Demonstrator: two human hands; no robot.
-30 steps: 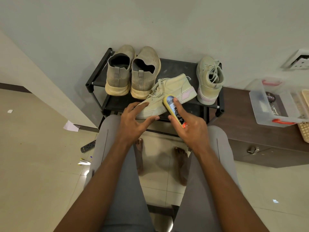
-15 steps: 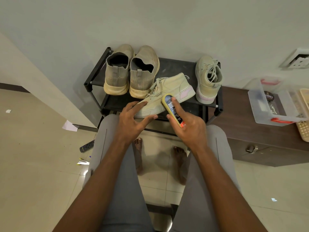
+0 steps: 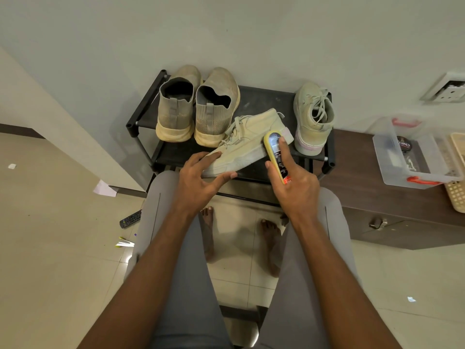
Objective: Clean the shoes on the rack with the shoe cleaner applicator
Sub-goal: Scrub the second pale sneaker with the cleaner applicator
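Note:
A pale laced sneaker (image 3: 247, 142) lies on its side across the front of the black shoe rack (image 3: 144, 114). My left hand (image 3: 201, 180) holds its toe end, thumb under the sole and fingers over the top. My right hand (image 3: 292, 182) grips the yellow shoe cleaner applicator (image 3: 275, 154), whose far end presses against the sneaker's side near the heel. Its matching sneaker (image 3: 313, 119) stands upright at the rack's right end. A pair of grey knit slip-on shoes (image 3: 196, 109) stands at the left of the rack.
A dark wooden cabinet (image 3: 372, 197) to the right carries a clear plastic box (image 3: 415, 152) with red latches and a cream basket (image 3: 456, 195). A remote control (image 3: 130, 219) and paper scraps lie on the tiled floor at left. My knees and bare feet are below the rack.
The applicator in my right hand has slid a little along the sneaker's side toward the heel. My left hand keeps hold of the toe end.

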